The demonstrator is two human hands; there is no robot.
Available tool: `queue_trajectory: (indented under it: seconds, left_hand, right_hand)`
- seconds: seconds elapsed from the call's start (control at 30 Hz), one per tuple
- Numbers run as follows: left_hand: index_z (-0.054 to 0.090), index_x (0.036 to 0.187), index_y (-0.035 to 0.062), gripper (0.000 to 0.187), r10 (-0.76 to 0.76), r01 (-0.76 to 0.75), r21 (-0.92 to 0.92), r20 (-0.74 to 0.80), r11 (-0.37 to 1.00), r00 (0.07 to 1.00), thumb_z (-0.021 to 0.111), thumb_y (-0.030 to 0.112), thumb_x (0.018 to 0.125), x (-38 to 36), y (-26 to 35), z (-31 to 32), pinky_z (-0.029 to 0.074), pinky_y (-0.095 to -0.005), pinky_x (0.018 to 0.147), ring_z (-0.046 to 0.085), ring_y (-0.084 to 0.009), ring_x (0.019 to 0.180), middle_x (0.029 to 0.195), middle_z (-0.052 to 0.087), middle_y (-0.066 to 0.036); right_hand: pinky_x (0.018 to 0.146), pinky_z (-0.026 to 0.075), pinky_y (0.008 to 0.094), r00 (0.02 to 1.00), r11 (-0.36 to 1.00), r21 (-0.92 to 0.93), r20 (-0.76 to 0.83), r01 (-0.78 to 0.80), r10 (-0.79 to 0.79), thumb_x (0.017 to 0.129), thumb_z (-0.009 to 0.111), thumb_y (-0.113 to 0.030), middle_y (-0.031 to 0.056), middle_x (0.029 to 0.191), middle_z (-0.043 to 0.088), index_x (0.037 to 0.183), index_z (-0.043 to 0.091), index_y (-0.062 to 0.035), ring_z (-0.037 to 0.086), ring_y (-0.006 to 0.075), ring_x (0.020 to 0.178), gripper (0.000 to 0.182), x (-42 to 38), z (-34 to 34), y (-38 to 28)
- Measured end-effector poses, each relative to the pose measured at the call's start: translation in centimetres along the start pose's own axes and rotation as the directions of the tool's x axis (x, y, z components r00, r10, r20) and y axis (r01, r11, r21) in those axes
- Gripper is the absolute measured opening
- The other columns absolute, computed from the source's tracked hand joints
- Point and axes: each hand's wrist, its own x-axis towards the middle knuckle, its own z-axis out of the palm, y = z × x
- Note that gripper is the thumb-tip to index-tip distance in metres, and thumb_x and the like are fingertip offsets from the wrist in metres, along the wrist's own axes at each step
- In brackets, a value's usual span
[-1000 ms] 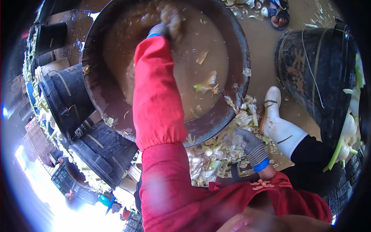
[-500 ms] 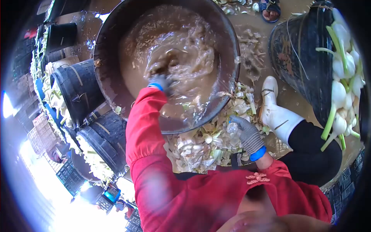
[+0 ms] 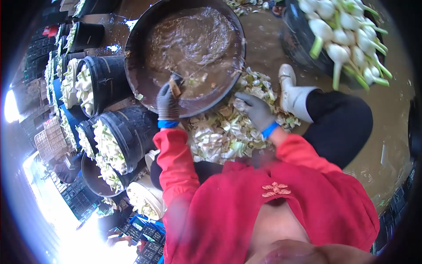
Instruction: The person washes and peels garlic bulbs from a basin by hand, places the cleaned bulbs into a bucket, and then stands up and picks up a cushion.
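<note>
My left hand [image 3: 168, 100], in a grey glove with a blue band, is closed on a brown scrap [image 3: 175, 89] over the near rim of a big dark basin [image 3: 132, 72]. Muddy water [image 3: 193, 48] swirls inside the basin, with pale bits floating. My right hand [image 3: 256, 110], gloved the same way, is bent round a pale peel [image 3: 240, 104]. It is just above a heap of whitish peelings [image 3: 224, 132] on the ground, to the right of the basin's near edge.
A black tub [image 3: 292, 42] heaped with white bulbs with green stems [image 3: 338, 53] stands at the upper right. Black buckets [image 3: 136, 130] of bulbs line the left. My white boot [image 3: 296, 99] is on wet ground. Part of another person's foot [image 3: 278, 9] shows at the top.
My left hand has come out of the churning water and back to the rim, with a brown scrap now visible in it. The view has shifted, and the swirl has calmed.
</note>
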Motion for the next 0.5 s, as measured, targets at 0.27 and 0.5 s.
queue_trajectory:
  seconds: [0.27, 0.5]
  left_hand:
    - [0.065, 0.101, 0.0058, 0.028, -0.136, 0.102, 0.373, 0.065, 0.922, 0.989, 0.063, 0.023, 0.079, -11.6, 0.0, 11.6, 0.045, -0.0255, 0.079, 0.062, -0.0157, 0.086, 0.090, 0.067, -0.010]
    - [0.058, 0.103, 0.0087, 0.031, -0.284, 0.312, -0.401, 0.128, 0.861, 0.950, 0.063, 0.030, 0.082, -16.2, 4.7, 18.7, 0.049, -0.0288, 0.060, 0.058, -0.0154, 0.074, 0.085, 0.060, -0.003]
  right_hand:
    - [0.077, 0.047, 0.0427, 0.958, 0.580, -0.809, 0.233, 0.097, 0.164, 0.084, 0.047, -0.048, 0.0203, 0.091, 0.063, 0.099, 0.063, -0.0067, 0.061, 0.0360, 0.081, 0.046, -0.9, -3.8, -0.3]
    - [0.079, 0.047, 0.0440, 0.971, 0.641, -0.756, 0.228, 0.132, 0.068, 0.082, 0.049, -0.034, 0.0226, 0.092, 0.062, 0.091, 0.066, -0.0028, 0.061, 0.0360, 0.088, 0.037, -3.2, -3.2, -2.8]
